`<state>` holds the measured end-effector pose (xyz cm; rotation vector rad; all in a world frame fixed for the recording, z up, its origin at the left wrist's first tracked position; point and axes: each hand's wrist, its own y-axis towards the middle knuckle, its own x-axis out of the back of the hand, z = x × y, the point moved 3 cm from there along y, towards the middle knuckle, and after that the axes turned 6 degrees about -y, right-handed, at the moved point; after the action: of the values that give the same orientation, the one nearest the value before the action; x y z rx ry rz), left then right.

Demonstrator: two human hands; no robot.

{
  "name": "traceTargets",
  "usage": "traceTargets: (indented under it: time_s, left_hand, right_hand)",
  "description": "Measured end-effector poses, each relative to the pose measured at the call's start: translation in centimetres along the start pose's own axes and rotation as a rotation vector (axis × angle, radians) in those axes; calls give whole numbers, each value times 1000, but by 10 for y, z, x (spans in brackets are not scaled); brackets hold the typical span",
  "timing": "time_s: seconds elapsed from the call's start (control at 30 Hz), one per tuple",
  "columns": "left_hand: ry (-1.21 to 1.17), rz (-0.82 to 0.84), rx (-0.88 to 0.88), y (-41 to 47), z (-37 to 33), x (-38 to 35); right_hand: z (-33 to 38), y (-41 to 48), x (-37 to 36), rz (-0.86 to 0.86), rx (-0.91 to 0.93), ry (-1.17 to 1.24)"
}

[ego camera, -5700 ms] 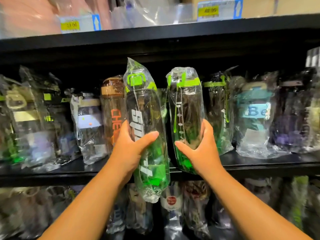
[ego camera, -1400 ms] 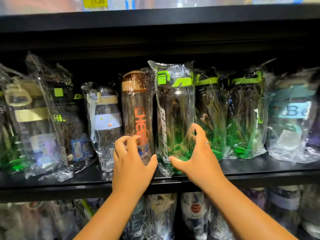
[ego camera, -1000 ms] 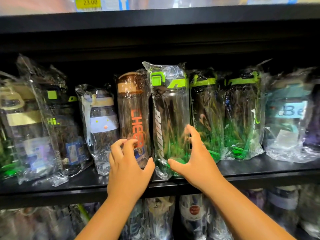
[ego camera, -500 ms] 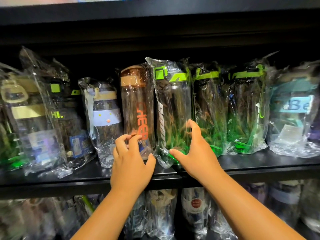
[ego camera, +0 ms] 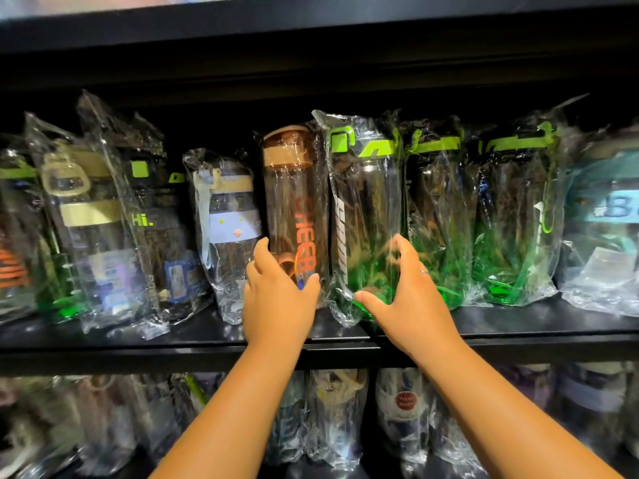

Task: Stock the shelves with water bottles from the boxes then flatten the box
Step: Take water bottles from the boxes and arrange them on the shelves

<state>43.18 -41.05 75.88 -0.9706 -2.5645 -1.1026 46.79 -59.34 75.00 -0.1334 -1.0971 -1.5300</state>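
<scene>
The left grip [ego camera: 280, 299] is curled round the lower part of the brown bottle [ego camera: 294, 188], fingers on its left side and thumb on its right. The right grip [ego camera: 408, 305] wraps the bottom of the green bottle [ego camera: 366, 188] just beside it, thumb stretched across the base and fingers round the bottle's right side. A ring [ego camera: 423, 270] shows on one finger.

Both bottles stand upright in clear plastic bags on the black shelf [ego camera: 173, 344], touching each other between the two grips. To the right of the right grip stand two more green-capped bottles [ego camera: 435, 209] [ego camera: 515, 209], also bagged. Just left of the left grip is a shorter bottle with a pale band [ego camera: 228, 219]. Below both grips, on the lower level, more bagged bottles [ego camera: 404, 409] show, blurred.
</scene>
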Motion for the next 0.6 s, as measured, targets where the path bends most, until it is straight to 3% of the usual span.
traceTargets:
  time_s: [0.23, 0.6]
  left_hand:
    - [165, -2, -1, 4, -4, -4]
    - [227, -16, -20, 7, 1, -8]
  right_hand:
    - [-1, -1, -3, -17, 10, 6]
    - [3, 4, -4, -12, 10, -70]
